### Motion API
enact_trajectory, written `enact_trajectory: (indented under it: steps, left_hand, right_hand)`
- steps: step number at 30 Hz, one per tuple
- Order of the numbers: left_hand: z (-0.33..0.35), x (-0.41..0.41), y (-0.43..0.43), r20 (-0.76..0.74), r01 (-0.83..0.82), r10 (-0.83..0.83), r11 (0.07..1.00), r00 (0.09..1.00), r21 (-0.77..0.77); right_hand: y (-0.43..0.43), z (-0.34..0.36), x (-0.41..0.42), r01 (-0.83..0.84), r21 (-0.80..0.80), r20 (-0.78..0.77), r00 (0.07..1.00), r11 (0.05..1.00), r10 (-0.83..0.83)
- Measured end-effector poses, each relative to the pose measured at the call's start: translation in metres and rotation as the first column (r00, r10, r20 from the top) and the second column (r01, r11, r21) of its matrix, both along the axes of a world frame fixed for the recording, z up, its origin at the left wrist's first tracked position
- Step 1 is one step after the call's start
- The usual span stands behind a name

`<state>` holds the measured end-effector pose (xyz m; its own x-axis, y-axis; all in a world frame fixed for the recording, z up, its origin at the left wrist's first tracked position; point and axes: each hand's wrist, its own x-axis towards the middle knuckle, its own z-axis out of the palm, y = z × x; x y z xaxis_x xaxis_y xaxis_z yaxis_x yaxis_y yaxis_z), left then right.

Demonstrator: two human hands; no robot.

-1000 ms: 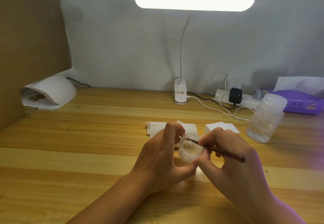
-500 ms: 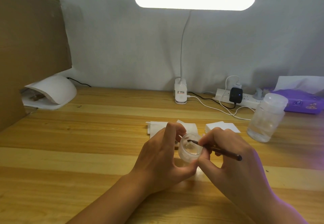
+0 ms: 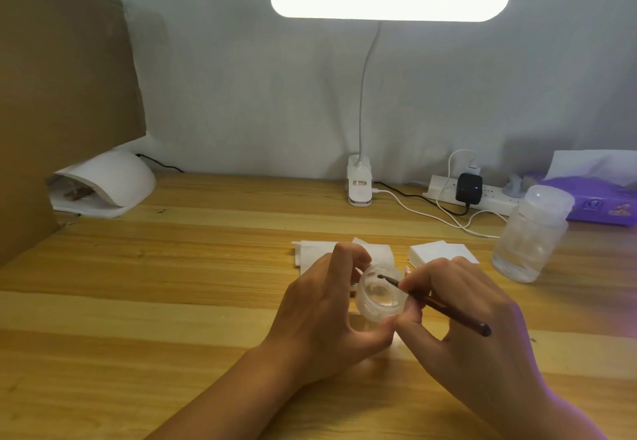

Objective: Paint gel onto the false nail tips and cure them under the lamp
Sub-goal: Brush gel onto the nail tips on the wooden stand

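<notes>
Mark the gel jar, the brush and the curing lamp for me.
gel jar (image 3: 379,296): head view, clear inside of the pot.
brush (image 3: 458,317): head view, dark handle.
curing lamp (image 3: 117,177): head view, white dome top.

— Is anything moving?
— Barely. The right hand (image 3: 475,346) is nudging the brush (image 3: 458,317), so its tip is sliding slightly rightward inside the mouth of the jar (image 3: 379,305), centre frame.
— And the handle?
— Its dark end is dipping a touch toward lower right. The whole view is drifting slightly right too.
</notes>
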<state>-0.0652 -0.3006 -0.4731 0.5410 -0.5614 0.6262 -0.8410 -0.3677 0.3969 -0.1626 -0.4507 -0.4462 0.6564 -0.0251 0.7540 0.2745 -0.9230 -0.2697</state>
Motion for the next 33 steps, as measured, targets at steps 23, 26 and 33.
enact_trajectory:
  steps: [23, 26, 33]
  left_hand:
    - [-0.0005, -0.0014, -0.0007, 0.047, -0.004, 0.005, 1.000, 0.999, -0.021]
    - [-0.0010, -0.0012, -0.0005, 0.040, 0.002, -0.001, 1.000, 0.999, -0.014]
    - [0.0001, -0.0015, -0.0006, 0.060, -0.002, 0.003, 1.000, 0.998, -0.007]
  right_hand:
    - [-0.0036, -0.0017, 0.0004, 0.044, -0.008, 0.001, 0.999, 0.999, -0.044]
    - [-0.0021, -0.0006, -0.0002, 0.013, 0.021, 0.004, 1.000, 1.000, -0.013]
    - [-0.0039, -0.0013, 0.0010, 0.044, -0.007, -0.051, 0.998, 0.999, -0.045]
